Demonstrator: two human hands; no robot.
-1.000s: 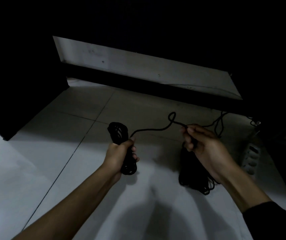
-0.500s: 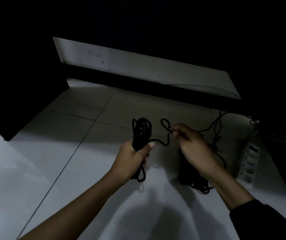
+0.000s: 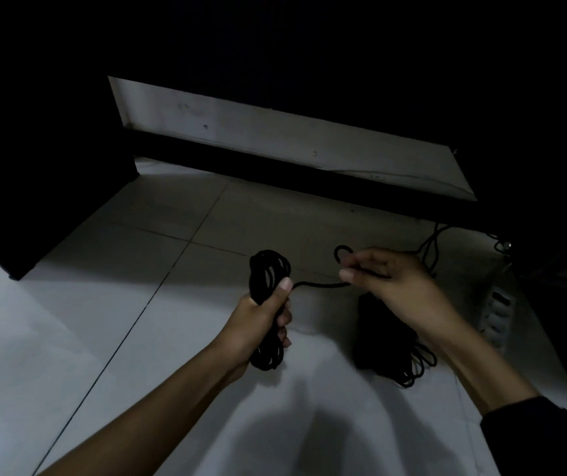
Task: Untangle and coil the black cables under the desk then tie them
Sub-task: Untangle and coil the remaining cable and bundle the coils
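Observation:
My left hand (image 3: 262, 319) grips a coiled bundle of black cable (image 3: 268, 273) upright around its middle, above the white tile floor. A loose strand of the same cable (image 3: 319, 285) runs from the coil rightward to my right hand (image 3: 392, 286), which pinches it between thumb and fingers; a small loop (image 3: 341, 253) sticks up past the fingertips. A second black cable bundle (image 3: 388, 348) lies on the floor beneath my right wrist, partly hidden by it. The scene is dim.
A white power strip (image 3: 496, 307) lies on the floor at the right, with thin black wires (image 3: 429, 245) leading up behind it. The dark desk panel (image 3: 34, 166) stands at left, and a dark rail (image 3: 275, 166) runs across the back.
My hands came together half a second ago and have since drawn slightly apart again. The strand between coil and right hand is pulled straighter, and both hands sit a little right of where they began.

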